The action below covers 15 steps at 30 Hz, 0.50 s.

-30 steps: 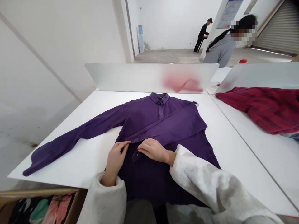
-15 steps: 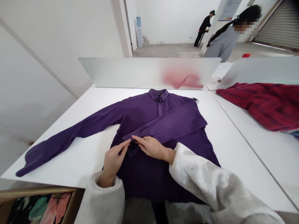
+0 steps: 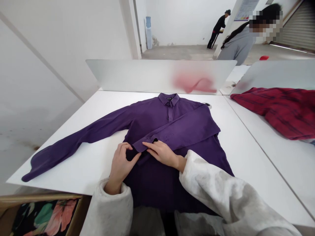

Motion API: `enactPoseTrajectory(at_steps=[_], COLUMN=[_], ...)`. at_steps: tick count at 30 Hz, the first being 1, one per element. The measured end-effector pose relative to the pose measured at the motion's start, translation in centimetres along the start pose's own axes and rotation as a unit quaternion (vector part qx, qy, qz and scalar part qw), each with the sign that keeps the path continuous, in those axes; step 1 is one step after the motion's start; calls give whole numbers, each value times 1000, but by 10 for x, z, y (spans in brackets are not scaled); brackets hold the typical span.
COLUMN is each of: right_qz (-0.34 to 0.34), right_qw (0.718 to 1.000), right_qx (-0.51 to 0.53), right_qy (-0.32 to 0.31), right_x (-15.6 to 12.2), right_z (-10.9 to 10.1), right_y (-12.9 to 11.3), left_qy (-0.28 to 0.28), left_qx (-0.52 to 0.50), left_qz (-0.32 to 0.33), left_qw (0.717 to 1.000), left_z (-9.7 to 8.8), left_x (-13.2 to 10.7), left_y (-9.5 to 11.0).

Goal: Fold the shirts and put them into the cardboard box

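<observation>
A dark purple long-sleeved button shirt (image 3: 157, 121) lies flat on a white table (image 3: 78, 170), collar at the far end. One sleeve (image 3: 81, 141) stretches out to the lower left. The other sleeve (image 3: 182, 131) is folded across the chest, and its dark cuff (image 3: 137, 155) lies between my hands. My left hand (image 3: 121, 164) curves at the cuff with fingers and thumb apart. My right hand (image 3: 159, 154) rests on the folded sleeve's end, fingertips near its edge. Whether those fingers pinch the cloth is hidden.
A red plaid garment (image 3: 278, 111) lies on the adjoining table to the right. A frosted partition (image 3: 128, 75) stands along the far table edge. A box of floral fabric (image 3: 44, 213) sits at the lower left. Beyond, a person in grey (image 3: 236, 46) and one in black (image 3: 218, 29) stand.
My right hand has shifted from over the cuff up to the folded sleeve's end. My left hand has curled away from its pinched pose, and the view has tilted slightly.
</observation>
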State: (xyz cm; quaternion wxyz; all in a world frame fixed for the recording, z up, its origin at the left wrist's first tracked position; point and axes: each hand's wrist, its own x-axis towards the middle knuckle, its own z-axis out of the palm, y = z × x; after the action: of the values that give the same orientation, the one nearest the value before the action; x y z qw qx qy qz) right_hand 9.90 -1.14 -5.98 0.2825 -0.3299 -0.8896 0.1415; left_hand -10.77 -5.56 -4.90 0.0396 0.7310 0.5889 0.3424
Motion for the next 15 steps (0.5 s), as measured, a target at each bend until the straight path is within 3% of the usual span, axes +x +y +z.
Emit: enactPoseTrajectory(at_steps=[4, 8, 15], right_qz=[-48, -93, -88], right_qw=[998, 994, 995], right_qx=[-22, -36, -38], right_qy=[-16, -37, -31], right_x=[0, 0, 1], right_z=[-2, -5, -5], right_y=[-2, -5, -6], left_qy=[-60, -97, -175], left_qx=[34, 46, 37], left_qz=[39, 24, 3], left_qw=[997, 994, 984], left_z=[2, 1, -8], left_x=[-1, -1, -1], left_y=[-6, -5, 5])
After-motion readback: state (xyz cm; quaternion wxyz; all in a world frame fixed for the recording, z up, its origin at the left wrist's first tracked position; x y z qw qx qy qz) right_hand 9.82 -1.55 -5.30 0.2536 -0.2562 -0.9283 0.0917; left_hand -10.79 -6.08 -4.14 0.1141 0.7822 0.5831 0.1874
